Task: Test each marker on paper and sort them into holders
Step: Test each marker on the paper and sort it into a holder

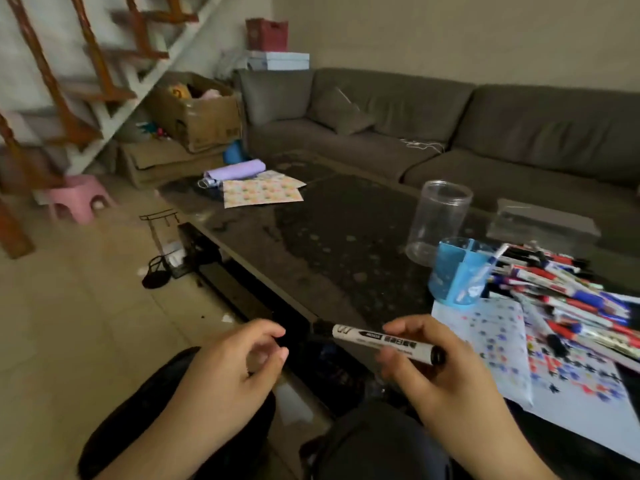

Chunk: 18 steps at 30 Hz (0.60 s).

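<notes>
Dark glass coffee table (pixel 311 244) ahead. I see right hand (pixel 446 372) pinching black marker (pixel 384 341); left hand (pixel 239 362) just beside its cap end, fingers loosely curled, holding nothing.

Right hand (pixel 440 362) pinches a black marker (pixel 381 341) near the table edge; left hand (pixel 239 358) curls loosely beside its cap end

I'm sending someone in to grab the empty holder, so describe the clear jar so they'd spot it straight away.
Start at the dark glass coffee table in front of the grey sofa. Near its right end, just behind the blue pen holder and left of the heap of markers, stands the clear plastic jar. It is the only see-through container: tall, round, lidless and empty.
</notes>
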### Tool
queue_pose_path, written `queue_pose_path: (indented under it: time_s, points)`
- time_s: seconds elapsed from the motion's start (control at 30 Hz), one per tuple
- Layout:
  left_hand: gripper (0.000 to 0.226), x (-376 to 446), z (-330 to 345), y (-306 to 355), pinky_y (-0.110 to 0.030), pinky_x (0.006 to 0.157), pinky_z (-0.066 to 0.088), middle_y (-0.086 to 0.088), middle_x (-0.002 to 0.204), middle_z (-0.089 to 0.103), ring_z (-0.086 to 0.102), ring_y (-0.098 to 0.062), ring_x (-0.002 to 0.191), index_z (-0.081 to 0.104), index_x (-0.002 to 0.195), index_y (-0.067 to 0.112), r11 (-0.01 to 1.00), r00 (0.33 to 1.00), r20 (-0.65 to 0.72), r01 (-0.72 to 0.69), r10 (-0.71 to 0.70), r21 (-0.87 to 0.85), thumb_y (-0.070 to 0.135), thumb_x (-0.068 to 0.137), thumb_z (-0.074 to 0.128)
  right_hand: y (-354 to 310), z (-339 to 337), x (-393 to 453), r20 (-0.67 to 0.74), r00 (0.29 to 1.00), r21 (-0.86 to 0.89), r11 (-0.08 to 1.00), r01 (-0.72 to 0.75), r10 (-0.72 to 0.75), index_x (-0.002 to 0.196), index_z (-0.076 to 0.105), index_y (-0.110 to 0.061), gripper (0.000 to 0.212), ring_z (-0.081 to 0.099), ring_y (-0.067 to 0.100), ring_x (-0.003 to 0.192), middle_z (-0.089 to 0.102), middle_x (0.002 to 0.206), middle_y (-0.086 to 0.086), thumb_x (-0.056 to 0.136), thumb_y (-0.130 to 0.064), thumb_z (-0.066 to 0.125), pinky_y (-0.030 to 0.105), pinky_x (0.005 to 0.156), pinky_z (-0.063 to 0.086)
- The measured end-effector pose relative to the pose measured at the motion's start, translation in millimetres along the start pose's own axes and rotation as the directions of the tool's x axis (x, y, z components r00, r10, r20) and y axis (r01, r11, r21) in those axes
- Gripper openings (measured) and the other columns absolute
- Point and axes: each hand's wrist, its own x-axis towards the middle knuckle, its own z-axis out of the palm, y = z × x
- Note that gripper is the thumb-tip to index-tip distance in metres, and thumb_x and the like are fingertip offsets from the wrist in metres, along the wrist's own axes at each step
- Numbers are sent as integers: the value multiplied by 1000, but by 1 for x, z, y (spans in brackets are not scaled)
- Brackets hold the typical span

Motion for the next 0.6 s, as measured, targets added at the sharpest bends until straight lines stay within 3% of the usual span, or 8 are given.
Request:
queue_pose_path:
  time_s: [0.23,0.33,0.47,0.6]
  points:
    - [17,64,80,66,-9,72,44,19,80,63,54,7,89,56,95,40,987,979,132,-150,156,-53,28,85,62,10,-99,4,-297,942,17,987,-160,158,90,58,-24,11,69,10,72,72,79,-7,85,-18,65,23,67,56]
    - [10,91,115,98,-9,67,45,17,84,63,58,6,84,59,95,37,984,973,177,-122,144,-129,31,86,61,17,-132,15,-405,881,188,965,-182,244,91,57,-11,4,71,16,74,74,78,4,89,-14,58,28,72,55]
    - [7,123,150,138,-8,66,46,20,85,66,61,11,79,60,92,39,927,944,324,67,62,-370,38,88,54,31,-146,38,-351,862,426,882,-201,366,94,53,-2,10,72,21,80,74,83,10,92,-12,52,31,75,52]
    - [7,145,183,152,-24,85,52,21,96,64,61,4,90,60,90,42,847,906,424,216,12,-486,40,89,53,55,-139,58,-234,883,400,868,-294,406,96,53,-4,11,70,11,82,75,86,0,93,-14,53,17,70,50]
